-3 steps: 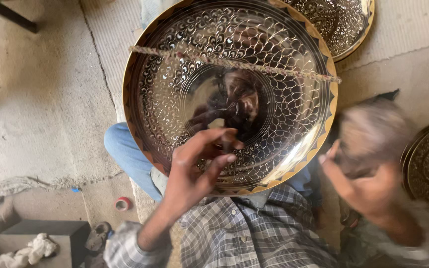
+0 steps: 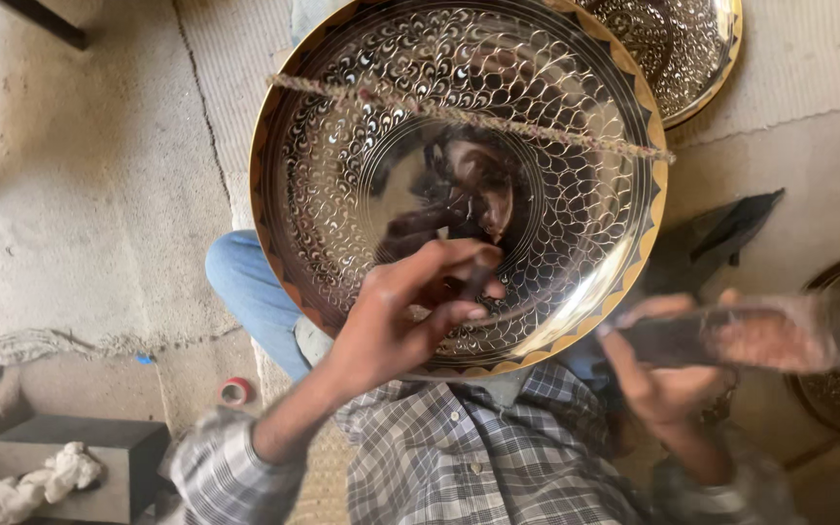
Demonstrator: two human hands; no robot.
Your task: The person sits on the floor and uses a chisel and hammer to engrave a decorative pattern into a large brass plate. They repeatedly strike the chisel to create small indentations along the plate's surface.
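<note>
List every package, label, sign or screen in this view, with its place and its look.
None of these shows here.
Nearest in kind: a small red roll of tape, round, on the floor left of the knee.
A dark box-shaped block at lower left, with a white cloth on it, bears no label that I can see.

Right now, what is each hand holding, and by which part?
Left hand pinches a thin dark tool against the engraved round metal plate. Right hand grips a blurred dark mallet-like tool by one end.
</note>
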